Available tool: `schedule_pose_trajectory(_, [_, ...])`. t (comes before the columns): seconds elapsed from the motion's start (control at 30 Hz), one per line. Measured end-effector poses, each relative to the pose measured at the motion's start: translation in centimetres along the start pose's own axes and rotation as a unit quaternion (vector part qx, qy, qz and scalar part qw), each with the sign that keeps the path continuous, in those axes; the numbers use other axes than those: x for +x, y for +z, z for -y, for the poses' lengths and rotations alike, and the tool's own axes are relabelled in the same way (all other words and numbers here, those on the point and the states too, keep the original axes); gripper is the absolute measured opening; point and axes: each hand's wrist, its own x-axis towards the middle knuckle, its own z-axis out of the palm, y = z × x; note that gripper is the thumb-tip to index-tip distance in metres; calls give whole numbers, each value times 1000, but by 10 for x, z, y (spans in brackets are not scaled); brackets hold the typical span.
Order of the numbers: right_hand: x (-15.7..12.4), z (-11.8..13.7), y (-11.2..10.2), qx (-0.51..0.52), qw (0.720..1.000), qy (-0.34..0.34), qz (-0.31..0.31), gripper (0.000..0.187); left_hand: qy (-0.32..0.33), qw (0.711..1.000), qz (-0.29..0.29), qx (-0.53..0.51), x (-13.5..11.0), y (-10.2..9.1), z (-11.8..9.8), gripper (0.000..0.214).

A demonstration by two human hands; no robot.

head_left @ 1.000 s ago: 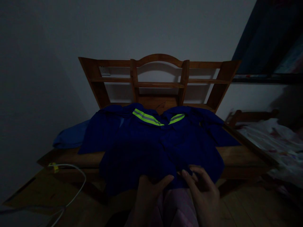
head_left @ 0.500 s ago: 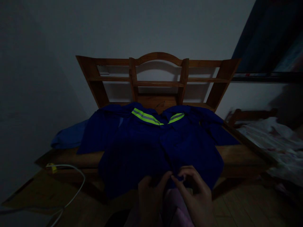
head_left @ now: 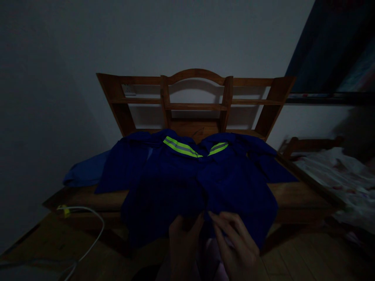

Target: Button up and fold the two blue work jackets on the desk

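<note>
A dark blue work jacket (head_left: 175, 187) with yellow-green reflective strips is spread over the wooden desk (head_left: 293, 195), its lower part hanging past the front edge. Both hands are at the bottom of its front opening. My left hand (head_left: 184, 238) is closed on the jacket's front edge, thumb and fingers pinched together. Just to its right, my right hand (head_left: 236, 238) pinches the opposite edge with thumb and forefinger. Poor light hides any button or fastener between the fingertips.
Behind the jacket stands a wooden shelf unit (head_left: 196, 106) against the wall. Lighter blue cloth (head_left: 88, 169) lies at the desk's left end. A white cable (head_left: 98, 230) curves at lower left. White patterned bedding (head_left: 336, 171) is on the right.
My right hand's fingers have straightened and drawn closer together, and its fingertips have shifted slightly left. My left hand stays at the jacket edge. The view has tipped up slightly.
</note>
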Motion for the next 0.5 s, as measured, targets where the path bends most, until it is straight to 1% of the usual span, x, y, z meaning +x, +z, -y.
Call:
schedule_pose_trajectory(0.13, [2, 1, 3, 0, 1000, -1, -15, 35, -3, 1000, -7, -7, 0, 0, 0, 25])
schedule_pose_trajectory(0.33, [9, 5, 1, 68, 998, 8, 6, 31, 3, 1000, -20, 5, 1, -1, -2, 31])
schedule_pose_trajectory(0.43, [10, 5, 3, 81, 997, 8, -5, 29, 3, 1000, -22, 15, 2, -1, -2, 32])
schedule_pose_trajectory(0.5, [11, 5, 4, 79, 997, 16, -14, 24, 3, 1000, -19, 17, 3, -1, -1, 32])
